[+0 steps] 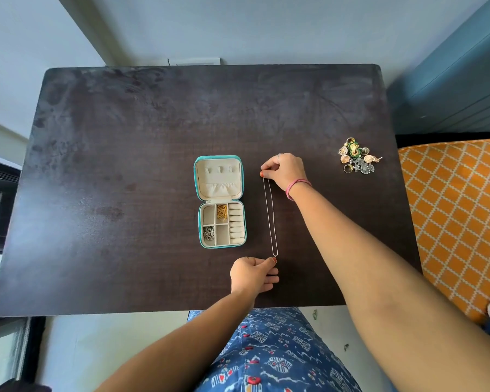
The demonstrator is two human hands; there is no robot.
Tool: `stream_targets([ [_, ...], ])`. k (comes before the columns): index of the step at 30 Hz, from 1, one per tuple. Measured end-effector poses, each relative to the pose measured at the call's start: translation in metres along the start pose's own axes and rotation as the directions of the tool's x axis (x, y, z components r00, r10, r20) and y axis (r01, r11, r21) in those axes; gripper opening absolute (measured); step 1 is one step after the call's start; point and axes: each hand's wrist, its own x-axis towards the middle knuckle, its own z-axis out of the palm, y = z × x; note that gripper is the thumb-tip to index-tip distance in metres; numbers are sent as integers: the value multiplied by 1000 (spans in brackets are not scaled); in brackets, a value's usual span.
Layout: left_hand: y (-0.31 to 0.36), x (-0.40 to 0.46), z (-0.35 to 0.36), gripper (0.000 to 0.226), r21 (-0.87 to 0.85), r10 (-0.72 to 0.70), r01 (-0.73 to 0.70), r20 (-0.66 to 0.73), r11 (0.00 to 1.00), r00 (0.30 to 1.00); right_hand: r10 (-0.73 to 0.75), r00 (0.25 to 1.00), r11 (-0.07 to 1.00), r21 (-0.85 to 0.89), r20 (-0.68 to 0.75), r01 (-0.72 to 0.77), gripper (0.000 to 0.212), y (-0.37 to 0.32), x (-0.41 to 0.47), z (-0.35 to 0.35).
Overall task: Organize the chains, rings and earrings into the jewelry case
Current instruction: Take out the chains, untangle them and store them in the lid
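A person stands at a dark wooden table (125, 165) with both bare arms stretched over it. The right hand (284, 171) is farther out, its thumb and forefinger pinched together on the far end of a thin silver chain (269, 216). The left hand (252, 274) is nearer the table's front edge, its fingertips closed on the chain's near end, so the doubled chain runs in a straight narrow loop between the two hands, just to the right of the jewelry case (221, 200). The teal case lies open and flat on the table, lid folded away from the person, cream lining showing. In its tray, a gold chain (222, 212) sits in the upper middle compartment and a dark silver chain (209, 232) in the lower left one; the ring rolls along the right side look bare. Well apart, toward the table's right edge, a small heap of rings and earrings (358, 159) lies loose on the wood. A pink band (296, 188) circles the right wrist.
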Motion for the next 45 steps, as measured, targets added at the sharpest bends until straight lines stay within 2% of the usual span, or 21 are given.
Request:
stream_targets([
  [10,-1,-11,-25,21,43,21,-24,61,999,998,-36,998,998,60,43,33,19,-2,-6,-14],
  [13,5,-19,-45,21,106,101,-111,92,988,991,-56,998,992,109,-4,57,17,-7,-21,-17],
  [17,14,-24,-78,17,125,250,-253,39,959,967,-120,993,981,150,-3,119,14,-20,-61,-5],
  [20,21,-21,-101,13,129,309,-304,-17,944,951,-186,980,981,69,75,181,11,-30,-86,15],
  [23,27,-16,-118,12,121,331,-323,-45,938,943,-247,956,962,-82,157,262,15,-48,-96,36],
  [27,36,-12,-134,12,137,363,-355,-39,925,931,-334,906,817,-398,261,416,27,-68,-94,56],
  [31,43,-14,-147,12,124,383,-377,-24,918,924,-306,879,672,-571,366,472,26,-80,-90,59],
  [33,44,-14,-154,12,111,384,-380,-20,918,923,-267,848,625,-587,458,515,27,-83,-88,57],
  [36,44,-14,-165,12,88,378,-375,-16,923,926,-208,815,624,-568,541,536,27,-84,-85,54],
  [41,42,-14,-178,12,81,379,-377,-2,923,926,-194,802,565,-604,565,562,26,-83,-86,56],
  [45,40,-14,-183,12,80,378,-377,5,923,926,-151,805,620,-579,574,529,23,-90,-82,50],
])
